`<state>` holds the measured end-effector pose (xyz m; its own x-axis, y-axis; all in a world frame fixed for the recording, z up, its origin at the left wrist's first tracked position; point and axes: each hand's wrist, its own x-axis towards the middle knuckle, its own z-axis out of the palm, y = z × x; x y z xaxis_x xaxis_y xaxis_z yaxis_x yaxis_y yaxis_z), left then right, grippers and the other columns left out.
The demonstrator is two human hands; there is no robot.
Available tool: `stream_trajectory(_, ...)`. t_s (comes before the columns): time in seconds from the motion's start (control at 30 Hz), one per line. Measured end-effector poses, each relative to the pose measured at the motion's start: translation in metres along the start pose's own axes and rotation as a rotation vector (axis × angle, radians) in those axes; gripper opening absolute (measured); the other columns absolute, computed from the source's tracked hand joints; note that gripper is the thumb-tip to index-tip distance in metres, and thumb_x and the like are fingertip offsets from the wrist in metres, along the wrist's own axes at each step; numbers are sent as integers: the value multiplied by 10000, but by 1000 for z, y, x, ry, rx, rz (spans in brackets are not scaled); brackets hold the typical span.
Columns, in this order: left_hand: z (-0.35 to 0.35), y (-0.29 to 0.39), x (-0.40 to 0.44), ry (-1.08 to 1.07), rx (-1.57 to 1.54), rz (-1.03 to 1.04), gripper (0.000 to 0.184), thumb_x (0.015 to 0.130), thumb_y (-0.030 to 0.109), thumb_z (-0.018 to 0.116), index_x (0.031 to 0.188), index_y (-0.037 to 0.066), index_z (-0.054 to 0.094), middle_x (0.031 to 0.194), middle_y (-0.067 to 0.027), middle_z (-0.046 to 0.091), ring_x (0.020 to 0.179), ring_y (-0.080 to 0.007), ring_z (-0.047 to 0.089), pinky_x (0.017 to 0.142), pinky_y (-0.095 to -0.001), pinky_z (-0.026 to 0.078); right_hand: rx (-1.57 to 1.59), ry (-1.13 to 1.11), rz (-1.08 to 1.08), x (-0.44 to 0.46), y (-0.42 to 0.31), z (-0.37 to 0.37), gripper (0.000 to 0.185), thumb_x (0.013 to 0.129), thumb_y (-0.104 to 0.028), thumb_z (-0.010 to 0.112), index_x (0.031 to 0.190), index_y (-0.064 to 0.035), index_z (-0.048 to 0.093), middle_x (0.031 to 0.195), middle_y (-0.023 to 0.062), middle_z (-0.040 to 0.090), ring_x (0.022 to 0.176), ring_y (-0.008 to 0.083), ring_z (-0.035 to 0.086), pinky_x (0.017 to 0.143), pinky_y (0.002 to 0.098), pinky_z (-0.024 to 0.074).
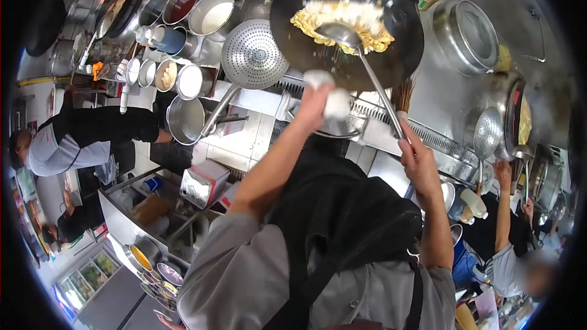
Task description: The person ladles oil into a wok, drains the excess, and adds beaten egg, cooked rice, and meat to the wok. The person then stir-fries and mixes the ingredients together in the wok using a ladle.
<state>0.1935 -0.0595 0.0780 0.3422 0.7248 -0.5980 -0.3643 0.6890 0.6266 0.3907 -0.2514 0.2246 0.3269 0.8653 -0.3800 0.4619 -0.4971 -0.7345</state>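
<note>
A dark wok holds white rice and yellow cooked egg. More rice lies in a clump higher up on the wok's far side. My right hand is closed around the long handle of a metal ladle, whose bowl rests among the egg and rice. My left hand is closed on a white cloth at the wok's near edge. Whether a wok handle lies under the cloth is hidden.
A perforated strainer lies left of the wok, near several metal pots of liquid. To the right are a steel pot and another strainer. One co-worker stands at left; another person's arm reaches in at right.
</note>
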Motion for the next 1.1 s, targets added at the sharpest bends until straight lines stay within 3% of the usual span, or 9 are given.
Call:
stream_trajectory(0.23,19,4,80,-58,-72,22,205,908,64,554,1056,-77,558,915,-157,660,765,-279,699,662,-423,599,62,165,-31,0,-79,-30,469,1038,-179,536,1502,-158,473,654,-14,451,590,58,412,542,248,395)
stream_trajectory(0.37,28,14,78,-57,68,-1,280,895,58,574,1121,-99,523,984,-188,646,836,-294,702,676,-442,601,-508,371,-186,61,-24,6,490,1005,-176,571,1484,-129,476,790,180,703,705,327,699,655,426,519)
stream_trajectory(0.47,13,1,95,-114,90,-26,442,890,54,585,1252,-114,397,1106,-220,598,884,-312,691,696,-445,602,-507,124,31,103,2,19,488,989,-189,596,1459,-108,495,993,275,703,931,449,690,791,489,523)
stream_trajectory(0.57,18,7,98,-58,120,21,503,871,63,618,1273,-108,367,1121,-216,587,927,-310,679,721,-435,599,-282,184,-410,102,-3,-12,467,992,-180,595,1444,-98,509,1048,287,688,992,431,692,843,471,524)
stream_trajectory(0.7,16,9,91,-124,94,21,477,852,58,637,1232,-97,394,1111,-210,588,912,-296,675,715,-422,595,-258,288,-165,72,-85,-15,445,1004,-136,562,1445,-106,508,1044,296,680,962,441,694,823,449,544)
stream_trajectory(0.83,20,11,92,-99,85,15,462,860,61,627,1237,-89,405,1127,-212,587,913,-295,675,723,-422,591,-609,314,-39,104,-34,33,483,998,-131,566,1472,-140,476,877,284,688,767,491,673,702,499,540)
stream_trajectory(0.93,16,7,97,-99,103,-7,460,867,61,616,1247,-87,402,1132,-213,587,914,-296,677,732,-423,591,-443,168,-215,104,7,28,463,1001,-158,568,1456,-116,494,964,293,690,853,483,681,770,470,557)
stream_trajectory(1.0,13,4,104,-93,113,-1,459,873,59,609,1252,-85,393,1142,-213,582,922,-299,677,736,-424,592,-333,149,-199,92,-11,2,457,997,-184,584,1442,-107,519,988,273,707,893,381,714,751,434,541)
stream_trajectory(1.1,16,9,98,-115,118,-38,474,877,65,611,1264,-78,379,1141,-214,578,934,-302,675,741,-429,592,-240,232,-160,63,-39,-15,433,1020,-221,546,1426,-72,524,1119,296,666,1035,482,646,865,467,531)
